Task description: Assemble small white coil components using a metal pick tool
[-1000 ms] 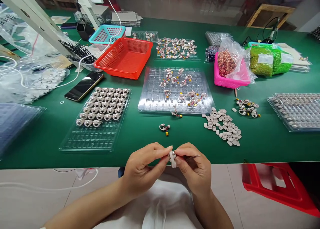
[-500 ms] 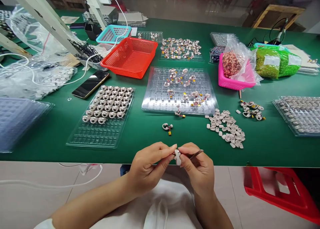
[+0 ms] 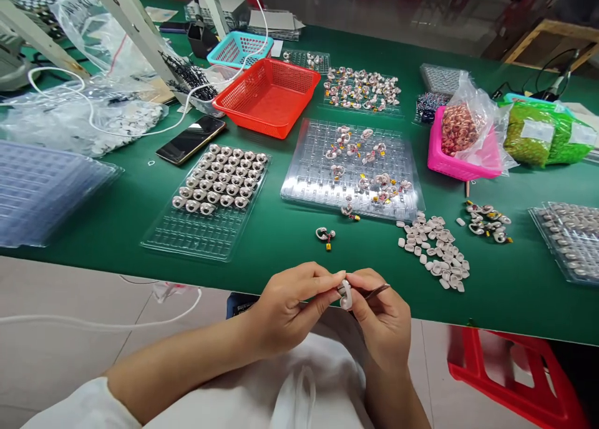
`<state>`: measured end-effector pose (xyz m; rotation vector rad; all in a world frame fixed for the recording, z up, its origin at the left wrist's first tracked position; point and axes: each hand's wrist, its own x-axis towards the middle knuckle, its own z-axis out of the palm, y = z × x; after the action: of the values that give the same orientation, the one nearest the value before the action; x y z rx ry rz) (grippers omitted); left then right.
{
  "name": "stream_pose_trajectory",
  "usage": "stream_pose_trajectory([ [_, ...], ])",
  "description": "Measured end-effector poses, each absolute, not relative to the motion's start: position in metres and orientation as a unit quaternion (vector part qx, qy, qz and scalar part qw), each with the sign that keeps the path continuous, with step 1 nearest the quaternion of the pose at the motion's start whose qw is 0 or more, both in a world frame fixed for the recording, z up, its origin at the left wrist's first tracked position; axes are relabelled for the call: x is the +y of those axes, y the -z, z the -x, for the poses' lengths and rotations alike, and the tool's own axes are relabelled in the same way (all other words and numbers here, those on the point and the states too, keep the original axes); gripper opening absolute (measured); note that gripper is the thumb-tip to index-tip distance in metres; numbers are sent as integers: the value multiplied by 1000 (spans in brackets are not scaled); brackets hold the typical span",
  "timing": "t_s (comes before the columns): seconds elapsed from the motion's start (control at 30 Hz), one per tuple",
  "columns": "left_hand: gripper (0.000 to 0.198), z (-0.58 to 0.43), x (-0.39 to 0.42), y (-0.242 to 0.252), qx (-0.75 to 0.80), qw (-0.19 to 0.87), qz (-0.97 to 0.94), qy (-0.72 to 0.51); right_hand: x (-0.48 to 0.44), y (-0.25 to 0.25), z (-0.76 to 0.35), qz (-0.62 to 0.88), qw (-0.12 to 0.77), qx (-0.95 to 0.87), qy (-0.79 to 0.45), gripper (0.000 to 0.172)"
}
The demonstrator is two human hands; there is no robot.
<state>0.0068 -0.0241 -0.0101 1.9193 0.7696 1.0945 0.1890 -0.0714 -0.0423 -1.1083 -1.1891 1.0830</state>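
Observation:
Just past the table's front edge, my left hand and my right hand meet fingertip to fingertip. Between them they pinch a small white plastic earpiece-like part, its rounded end facing down; fingers hide much of it. A thin dark tool, like tweezers, lies tucked in my right fingers. On the table beyond sits a small wired part with a yellow tag. To the right of it spreads a pile of small white caps.
A tray of rounded shells lies left, a clear tray with wired parts in the middle. Behind are a red basket, a phone and a pink basket. A red stool stands below right.
The view has turned slightly, so the table things appear farther right and tilted. Both hands keep their pinch; the white part has turned a little, showing its rounded end.

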Motion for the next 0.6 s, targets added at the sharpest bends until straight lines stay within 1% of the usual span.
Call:
stream_pose_trajectory([
  [0.13, 37, -4, -24, 11, 301, 399, -752, -430, -70, 35, -194, 472, 532, -537, -453, 26],
  [0.3, 34, -4, -24, 10, 304, 404, -737, -449, -67, 26, -196, 476, 503, -589, -417, 28],
  [0.47, 32, -2, -24, 7, 295, 425, -721, -461, -68, 24, -192, 476, 502, -590, -417, 26],
  [0.6, 34, 2, -23, 4, 284, 461, -710, -451, -69, 23, -187, 470, 512, -604, -390, 30],
])
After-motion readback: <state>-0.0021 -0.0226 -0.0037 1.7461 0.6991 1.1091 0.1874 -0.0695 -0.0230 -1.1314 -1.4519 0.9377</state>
